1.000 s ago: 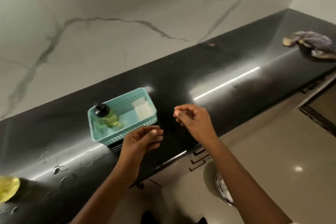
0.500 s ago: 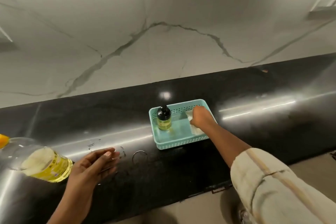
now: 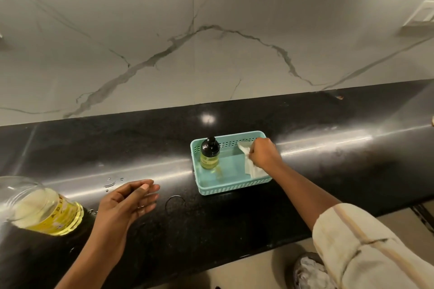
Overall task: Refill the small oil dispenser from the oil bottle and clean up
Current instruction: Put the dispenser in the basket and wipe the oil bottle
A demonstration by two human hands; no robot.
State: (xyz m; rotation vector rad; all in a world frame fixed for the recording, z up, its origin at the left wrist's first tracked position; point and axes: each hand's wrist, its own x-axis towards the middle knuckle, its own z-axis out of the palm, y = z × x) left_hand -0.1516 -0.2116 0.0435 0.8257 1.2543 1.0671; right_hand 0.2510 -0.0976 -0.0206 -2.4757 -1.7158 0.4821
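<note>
- Two hands are in my view: my right hand [image 3: 263, 153] is closed on a white tissue [image 3: 252, 166] inside the teal basket [image 3: 232, 189], and my left hand [image 3: 131, 199] hovers empty over the tabletop [image 3: 328, 171], fingers loosely spread.
- I judge the step to be taking a tissue for wiping. To do it well I would pinch one sheet cleanly and lift straight up, keeping my wrist clear of the small oil dispenser [image 3: 209, 153] standing upright just beside it in the basket's left half.
- I would then bring the tissue to the droplets [image 3: 114, 183] and the faint ring mark [image 3: 175, 204] near my left hand, wiping in one direction so the oil is not smeared.
- Dispenser: dark round cap, clear body showing yellow oil, apparently well filled.
- Oil bottle [image 3: 44, 211]: at the far left edge of the tabletop, clear plastic with a yellow label; its top is out of view.
</note>
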